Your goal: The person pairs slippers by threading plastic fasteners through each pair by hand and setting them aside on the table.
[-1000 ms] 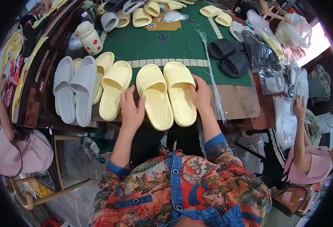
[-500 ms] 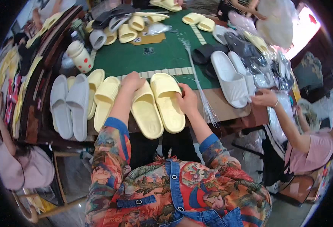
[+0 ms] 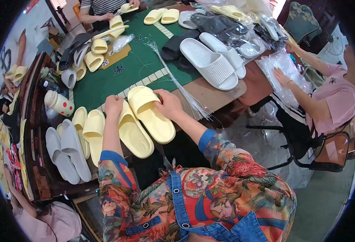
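From the green mat (image 3: 105,86) across the table, I see a pale yellow slide pair (image 3: 145,121) lying at its near edge, my right hand (image 3: 168,104) curled over the right slide's strap, my left hand (image 3: 114,105) closed on the left slide's heel end.

The scene is brightly and evenly lit by daylight. Glare is seen on the clear plastic bags (image 3: 242,36). Straight edges are bent by fisheye distortion, and the rim is blackened and softened.
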### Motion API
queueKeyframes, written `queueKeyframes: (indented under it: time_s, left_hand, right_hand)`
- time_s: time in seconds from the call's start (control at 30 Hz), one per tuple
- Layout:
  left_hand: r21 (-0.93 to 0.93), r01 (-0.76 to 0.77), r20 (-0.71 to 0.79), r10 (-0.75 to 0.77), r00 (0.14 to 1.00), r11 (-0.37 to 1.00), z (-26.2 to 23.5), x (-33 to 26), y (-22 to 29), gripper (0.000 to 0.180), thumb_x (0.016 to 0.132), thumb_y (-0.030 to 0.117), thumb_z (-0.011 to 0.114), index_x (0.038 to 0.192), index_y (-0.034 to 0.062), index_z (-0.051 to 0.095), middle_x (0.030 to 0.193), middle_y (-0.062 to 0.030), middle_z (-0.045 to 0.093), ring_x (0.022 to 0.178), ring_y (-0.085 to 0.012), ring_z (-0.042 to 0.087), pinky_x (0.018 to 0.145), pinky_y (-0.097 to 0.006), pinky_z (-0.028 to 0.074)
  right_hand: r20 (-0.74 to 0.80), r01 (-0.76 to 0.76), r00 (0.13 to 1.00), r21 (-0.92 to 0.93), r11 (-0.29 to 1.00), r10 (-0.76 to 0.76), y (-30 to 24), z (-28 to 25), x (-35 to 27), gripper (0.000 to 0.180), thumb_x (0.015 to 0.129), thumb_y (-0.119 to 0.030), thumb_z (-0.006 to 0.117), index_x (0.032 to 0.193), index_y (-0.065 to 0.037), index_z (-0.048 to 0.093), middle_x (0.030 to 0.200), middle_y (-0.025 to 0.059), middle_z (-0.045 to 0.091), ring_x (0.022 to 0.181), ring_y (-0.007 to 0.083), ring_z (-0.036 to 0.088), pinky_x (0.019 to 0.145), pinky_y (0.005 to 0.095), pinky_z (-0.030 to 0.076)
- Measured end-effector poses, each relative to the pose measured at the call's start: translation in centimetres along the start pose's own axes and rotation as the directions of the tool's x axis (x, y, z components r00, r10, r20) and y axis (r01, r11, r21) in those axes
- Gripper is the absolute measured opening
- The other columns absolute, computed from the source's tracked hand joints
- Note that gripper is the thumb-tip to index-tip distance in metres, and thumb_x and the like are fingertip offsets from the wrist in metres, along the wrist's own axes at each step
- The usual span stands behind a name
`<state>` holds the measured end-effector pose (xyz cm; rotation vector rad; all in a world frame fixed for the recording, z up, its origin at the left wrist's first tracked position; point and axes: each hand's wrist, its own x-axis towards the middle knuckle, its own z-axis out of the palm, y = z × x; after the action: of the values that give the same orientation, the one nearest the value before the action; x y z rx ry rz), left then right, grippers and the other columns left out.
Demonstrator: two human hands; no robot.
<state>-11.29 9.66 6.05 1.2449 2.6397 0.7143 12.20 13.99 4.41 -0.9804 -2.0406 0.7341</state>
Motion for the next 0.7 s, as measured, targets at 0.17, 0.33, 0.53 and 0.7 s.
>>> queueKeyframes:
  time_s: [0.17, 0.33, 0.53, 0.7]
  left_hand:
    - [-0.172, -0.728, -0.446, 0.606, 0.658, 0.664, -2.5, -2.8, 4.6, 0.003, 0.078, 0.006, 0.059, 0.078, 0.0036, 0.059, 0.075, -0.0103, 0.057, 0.072, -0.0267, 0.053, 0.065, -0.034, 0.044]
    - [-0.397, -0.650, -0.241, 0.609, 0.755, 0.648, -4.8, -4.2, 6.1, 0.007, 0.076, 0.009, 0.061, 0.078, 0.0028, 0.058, 0.074, -0.0089, 0.057, 0.075, -0.0260, 0.053, 0.067, -0.034, 0.042]
    - [-0.003, -0.665, -0.066, 0.663, 0.745, 0.747, -2.3, -7.9, 4.5, 0.016, 0.078, 0.015, 0.060, 0.087, 0.0021, 0.058, 0.091, -0.0132, 0.057, 0.085, -0.0282, 0.053, 0.074, -0.038, 0.041]
    - [0.071, -0.663, -0.283, 0.653, 0.703, 0.745, -0.7, -10.7, 4.0, 0.028, 0.078, 0.018, 0.059, 0.102, 0.0047, 0.055, 0.097, -0.0119, 0.055, 0.091, -0.0302, 0.052, 0.079, -0.041, 0.040]
  right_hand:
    - [-0.013, 0.017, 1.000, 0.006, 1.000, -0.017, 1.0, 0.3, 0.1, 0.033, 0.074, -0.022, 0.060, 0.105, -0.011, 0.056, 0.089, 0.0109, 0.060, 0.074, 0.0268, 0.059, 0.066, 0.0379, 0.046]
    - [0.009, -0.023, 1.000, -0.011, 1.000, 0.023, 0.8, 0.0, 0.5, 0.033, 0.073, -0.018, 0.061, 0.105, -0.010, 0.056, 0.086, 0.0112, 0.060, 0.070, 0.0255, 0.058, 0.062, 0.0369, 0.047]
    - [0.005, -0.011, 1.000, -0.028, 1.000, 0.011, 0.6, -0.2, 0.6, 0.034, 0.073, -0.018, 0.063, 0.105, -0.009, 0.057, 0.079, 0.0092, 0.059, 0.064, 0.0230, 0.056, 0.058, 0.0339, 0.046]
    - [0.054, -0.023, 0.998, 0.104, 0.994, 0.018, -0.7, -1.4, 0.4, 0.048, 0.071, -0.034, 0.069, 0.109, -0.007, 0.055, 0.094, 0.0110, 0.060, 0.075, 0.0244, 0.059, 0.066, 0.0333, 0.047]
